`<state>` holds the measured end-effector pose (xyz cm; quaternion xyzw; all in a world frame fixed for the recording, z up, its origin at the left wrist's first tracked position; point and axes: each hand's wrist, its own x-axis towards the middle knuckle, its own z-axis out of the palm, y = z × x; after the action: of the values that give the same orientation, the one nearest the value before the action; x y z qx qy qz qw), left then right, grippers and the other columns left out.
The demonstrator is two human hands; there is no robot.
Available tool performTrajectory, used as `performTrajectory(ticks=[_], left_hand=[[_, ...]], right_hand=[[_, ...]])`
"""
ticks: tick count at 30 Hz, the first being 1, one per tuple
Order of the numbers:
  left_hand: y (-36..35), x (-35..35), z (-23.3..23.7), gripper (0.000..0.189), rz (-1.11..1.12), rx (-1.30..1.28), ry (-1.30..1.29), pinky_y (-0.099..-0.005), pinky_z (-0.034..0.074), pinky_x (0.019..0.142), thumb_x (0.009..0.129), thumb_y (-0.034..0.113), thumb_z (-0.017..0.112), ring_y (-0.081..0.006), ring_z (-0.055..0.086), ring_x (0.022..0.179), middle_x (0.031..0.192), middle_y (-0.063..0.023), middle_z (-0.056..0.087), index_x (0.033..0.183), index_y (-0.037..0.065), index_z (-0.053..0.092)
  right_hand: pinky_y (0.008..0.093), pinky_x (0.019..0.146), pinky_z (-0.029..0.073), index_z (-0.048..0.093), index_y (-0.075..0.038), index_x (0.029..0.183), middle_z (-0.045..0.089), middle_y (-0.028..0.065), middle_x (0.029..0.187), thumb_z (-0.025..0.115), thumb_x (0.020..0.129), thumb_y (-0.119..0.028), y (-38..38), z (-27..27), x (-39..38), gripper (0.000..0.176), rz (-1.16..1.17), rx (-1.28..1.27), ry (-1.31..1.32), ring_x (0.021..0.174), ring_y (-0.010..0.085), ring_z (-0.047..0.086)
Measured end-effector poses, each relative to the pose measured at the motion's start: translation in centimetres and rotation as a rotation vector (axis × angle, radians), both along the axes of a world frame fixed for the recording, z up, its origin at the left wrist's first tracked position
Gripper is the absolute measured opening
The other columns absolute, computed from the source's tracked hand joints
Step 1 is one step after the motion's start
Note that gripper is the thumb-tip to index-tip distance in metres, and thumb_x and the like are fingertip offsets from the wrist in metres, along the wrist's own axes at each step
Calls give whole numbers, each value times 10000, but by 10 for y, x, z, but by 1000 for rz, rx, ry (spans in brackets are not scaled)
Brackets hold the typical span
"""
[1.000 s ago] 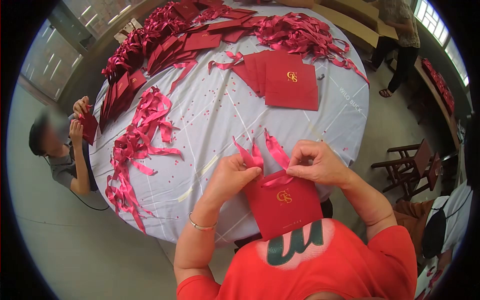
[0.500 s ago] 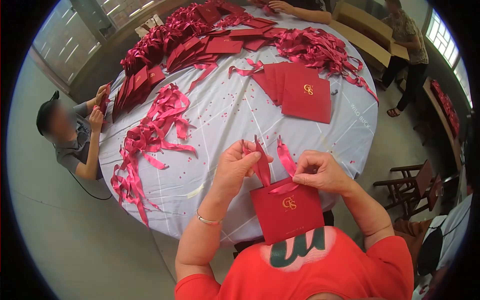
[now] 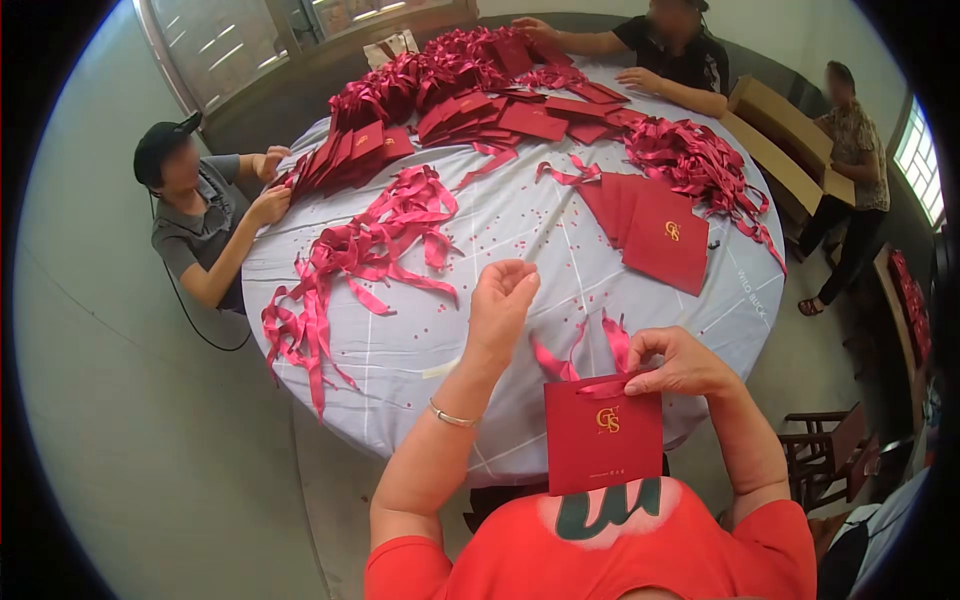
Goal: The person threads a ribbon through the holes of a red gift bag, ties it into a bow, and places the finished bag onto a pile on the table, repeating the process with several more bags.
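Observation:
My right hand (image 3: 678, 362) is closed on the top edge of a red paper gift bag (image 3: 604, 445) with gold letters, near its pink ribbon handle. The bag hangs upright against the table's near edge, its front facing me. Two loose ribbon ends (image 3: 616, 338) stand up behind its top edge. My left hand (image 3: 503, 300) is raised over the table, up and left of the bag, and apart from it. Its fingers are curled together; whether anything small is between them is hidden. Small red bits lie scattered on the pale tablecloth (image 3: 400, 350).
Loose pink ribbons (image 3: 375, 240) lie to the left. Several flat red bags (image 3: 668, 240) are stacked at right, beside a ribbon heap (image 3: 690, 160). More bags (image 3: 530, 121) lie at the back. Co-workers sit at left and at the far side; another person stands by cardboard boxes (image 3: 780, 150).
My left hand has let go of the ribbon and moved up, away from the bag. My right hand still grips the bag's top. The view has shifted, showing more of the co-workers.

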<state>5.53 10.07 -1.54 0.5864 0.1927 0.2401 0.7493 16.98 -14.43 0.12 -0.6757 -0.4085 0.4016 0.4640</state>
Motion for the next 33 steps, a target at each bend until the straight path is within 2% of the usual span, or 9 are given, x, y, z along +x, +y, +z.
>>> performTrajectory(ticks=[3, 7, 9, 14, 20, 24, 28, 30, 33], left_hand=[[15, -6, 7, 433, 60, -52, 44, -302, 469, 859, 900, 146, 652, -175, 584, 1055, 1256, -132, 581, 1261, -15, 476], [43, -26, 4, 538, -73, 351, 266, -388, 432, 991, 902, 208, 627, -293, 533, 1216, 1331, -191, 538, 1335, -46, 434], [69, -33, 2, 544, -286, 898, 628, -433, 382, 1056, 911, 229, 575, -354, 465, 1300, 1404, -250, 461, 1362, -33, 420], [119, -28, -49, 399, -72, 1669, 395, -444, 421, 1010, 921, 210, 552, -352, 515, 1236, 1358, -265, 499, 1249, -16, 527], [169, -5, -17, 343, 34, 1416, 205, -463, 470, 890, 829, 209, 655, -342, 608, 1007, 1094, -121, 638, 1136, 69, 591], [198, 1, -21, 396, 6, 1821, 292, -483, 412, 986, 848, 294, 635, -336, 524, 1171, 1263, -167, 563, 1176, 76, 595], [258, -21, -40, 393, 39, 1788, 264, -441, 430, 1001, 890, 259, 579, -369, 564, 1141, 1278, -224, 570, 1224, 52, 589], [289, -29, -46, 288, 288, 1868, 393, -468, 485, 865, 869, 169, 567, -357, 623, 980, 1123, -182, 623, 1119, 31, 599], [297, -21, -25, 368, 171, 1705, 893, -453, 486, 863, 854, 216, 609, -352, 618, 978, 1147, -203, 604, 1155, 7, 573]], right_hand=[[236, 732, 482, 616, -53, 849, 608, -18, 855, 799, 748, 13, 8, 15, -3, 218, 46, 22, 140, 814, 78, 573], [215, 727, 487, 615, -51, 849, 620, -14, 851, 794, 762, 0, 19, 16, -2, 206, 46, 63, 263, 801, 67, 585], [227, 730, 506, 610, -57, 841, 635, -12, 863, 783, 749, 36, 22, 14, 2, 217, -39, 153, 327, 789, 85, 619], [245, 689, 524, 599, -63, 840, 640, 3, 862, 749, 751, 66, 21, 1, 22, 217, -205, 269, 499, 764, 108, 635], [259, 647, 537, 585, -69, 847, 634, 14, 829, 736, 740, 70, 9, -34, 37, 232, -277, 240, 580, 727, 126, 640], [266, 667, 527, 571, -67, 840, 637, 37, 859, 804, 686, 10, 1, -43, 38, 290, -312, 165, 636, 743, 145, 631], [249, 592, 509, 577, -58, 825, 625, 32, 840, 752, 698, 66, -10, -50, 40, 249, -319, 226, 630, 688, 129, 620], [245, 583, 495, 567, -60, 825, 612, 41, 865, 778, 691, 41, -13, -54, 40, 269, -296, 290, 696, 710, 127, 606], [242, 601, 489, 571, -62, 838, 606, 60, 900, 802, 686, 19, -15, -56, 42, 289, -256, 352, 719, 752, 136, 601]])
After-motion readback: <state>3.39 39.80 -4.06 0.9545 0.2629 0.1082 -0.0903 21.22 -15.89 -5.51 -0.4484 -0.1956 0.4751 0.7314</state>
